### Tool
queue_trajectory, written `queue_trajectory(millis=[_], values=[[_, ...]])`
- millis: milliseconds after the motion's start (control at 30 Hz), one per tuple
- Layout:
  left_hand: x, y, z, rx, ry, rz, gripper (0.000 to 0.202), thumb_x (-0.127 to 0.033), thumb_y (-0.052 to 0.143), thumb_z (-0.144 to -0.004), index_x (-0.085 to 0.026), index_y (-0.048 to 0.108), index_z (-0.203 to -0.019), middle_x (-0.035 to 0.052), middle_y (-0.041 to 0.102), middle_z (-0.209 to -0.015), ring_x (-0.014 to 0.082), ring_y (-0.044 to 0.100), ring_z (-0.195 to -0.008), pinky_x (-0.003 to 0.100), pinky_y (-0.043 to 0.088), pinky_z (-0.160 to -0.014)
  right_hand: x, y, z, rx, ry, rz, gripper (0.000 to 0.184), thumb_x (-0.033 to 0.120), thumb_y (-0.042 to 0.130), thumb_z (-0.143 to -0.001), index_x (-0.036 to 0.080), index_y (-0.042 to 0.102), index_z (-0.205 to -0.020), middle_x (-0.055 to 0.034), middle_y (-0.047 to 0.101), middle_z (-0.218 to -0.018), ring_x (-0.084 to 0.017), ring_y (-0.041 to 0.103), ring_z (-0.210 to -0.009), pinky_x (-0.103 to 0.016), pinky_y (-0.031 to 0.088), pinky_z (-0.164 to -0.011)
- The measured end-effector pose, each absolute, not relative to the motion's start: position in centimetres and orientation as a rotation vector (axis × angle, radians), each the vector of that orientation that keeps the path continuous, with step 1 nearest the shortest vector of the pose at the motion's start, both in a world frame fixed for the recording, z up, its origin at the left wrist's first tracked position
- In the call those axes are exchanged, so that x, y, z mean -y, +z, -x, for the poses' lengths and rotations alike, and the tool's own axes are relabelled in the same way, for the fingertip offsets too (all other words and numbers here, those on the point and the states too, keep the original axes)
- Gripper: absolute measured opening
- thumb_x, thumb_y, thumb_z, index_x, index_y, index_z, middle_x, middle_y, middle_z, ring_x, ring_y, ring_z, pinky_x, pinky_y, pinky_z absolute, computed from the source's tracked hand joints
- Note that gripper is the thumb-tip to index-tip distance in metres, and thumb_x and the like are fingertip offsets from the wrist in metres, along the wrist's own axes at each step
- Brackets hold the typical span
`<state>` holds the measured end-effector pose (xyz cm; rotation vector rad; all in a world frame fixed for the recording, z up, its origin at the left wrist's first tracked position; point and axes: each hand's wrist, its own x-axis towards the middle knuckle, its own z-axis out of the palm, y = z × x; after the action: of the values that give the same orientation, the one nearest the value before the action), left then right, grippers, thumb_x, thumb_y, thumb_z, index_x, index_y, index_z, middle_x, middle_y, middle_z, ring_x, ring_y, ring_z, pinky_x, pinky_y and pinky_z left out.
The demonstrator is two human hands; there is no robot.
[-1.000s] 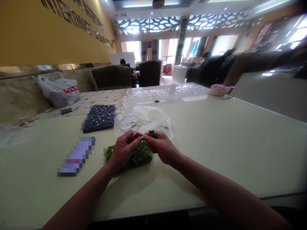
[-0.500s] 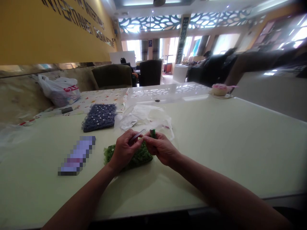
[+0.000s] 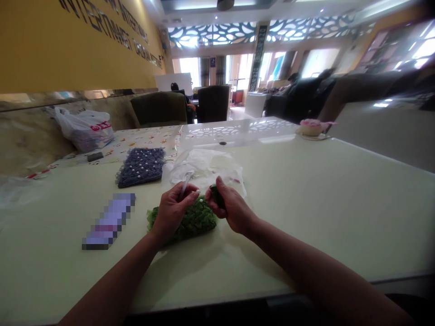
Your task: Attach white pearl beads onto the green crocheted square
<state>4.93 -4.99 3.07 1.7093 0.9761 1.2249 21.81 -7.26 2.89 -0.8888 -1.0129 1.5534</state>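
- The pale worktop point(image 3: 306, 203) fills most of the frame, and two bare arms reach over it from the bottom corners.
- A green, frilly piece point(image 3: 200, 222) lies on it, just below the middle of the frame. One white bead point(image 3: 201, 200) shows near its top edge. Part of the piece is hidden by the left hand.
- The left hand point(image 3: 170, 210) is over the left side of the green piece. Its fingers are pinched together and have hold of a thin stick point(image 3: 185, 185) that points up. A tiny white spot shows at the fingertips; I cannot tell if it is a bead.
- The right hand point(image 3: 233, 208) is by the right end of the green piece, apart from the left hand. Its fingers curl around a small dark green thing point(image 3: 218, 198), and the thumb sticks up.
- A flat purple thing point(image 3: 108, 222), blurred into squares, lies left of the hands.
- A crumpled clear bag point(image 3: 207, 163) lies behind the hands, in the middle.
- A dark blue fluffy piece point(image 3: 141, 167) with white beads lies left of that bag.
- A small dark block point(image 3: 95, 156) sits farther left.
- A white bag point(image 3: 86, 131) with red letters stands behind the block.
- A pink flower pot point(image 3: 311, 129) sits at the upper right.
- Two dark chairs point(image 3: 212, 104) stand at the top middle.
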Motion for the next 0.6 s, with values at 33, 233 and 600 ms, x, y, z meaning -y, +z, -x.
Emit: queue_trajectory(millis=[33,233,600], values=[[4.96,3.04,-4.94,-0.966,1.226,-1.683,0.020,-0.036,0.069,-0.082,-0.016,0.065,-0.085,-0.0030,0.053,-0.069,0.0073,0.040,-0.060,0.019,0.034,-0.055,7.30,2.95,-21.84,1.046,1.509,0.934,0.056,0.067,0.047,-0.086,0.015,0.057,-0.070,0.0045,0.040,-0.049,-0.005,0.026,-0.041,-0.021,0.011,-0.040],[5.03,2.83,-4.97,-0.972,1.231,-1.666,0.023,-0.038,0.070,-0.080,-0.016,0.065,-0.085,-0.0026,0.054,-0.070,0.0075,0.041,-0.061,0.020,0.035,-0.055,7.71,3.19,-21.82,1.180,1.353,1.037,0.059,0.067,0.045,-0.087,0.014,0.054,-0.061,0.0038,0.038,-0.048,-0.005,0.029,-0.043,-0.021,0.015,-0.041],[5.05,2.91,-5.09,-1.048,1.244,-1.745,0.022,-0.037,0.069,-0.081,-0.016,0.065,-0.085,-0.0023,0.055,-0.070,0.0088,0.042,-0.062,0.021,0.036,-0.057,7.78,3.27,-21.48,1.218,1.343,1.066,0.047,0.051,0.047,-0.088,0.015,0.053,-0.058,0.0040,0.037,-0.048,-0.005,0.030,-0.043,-0.022,0.018,-0.042]])
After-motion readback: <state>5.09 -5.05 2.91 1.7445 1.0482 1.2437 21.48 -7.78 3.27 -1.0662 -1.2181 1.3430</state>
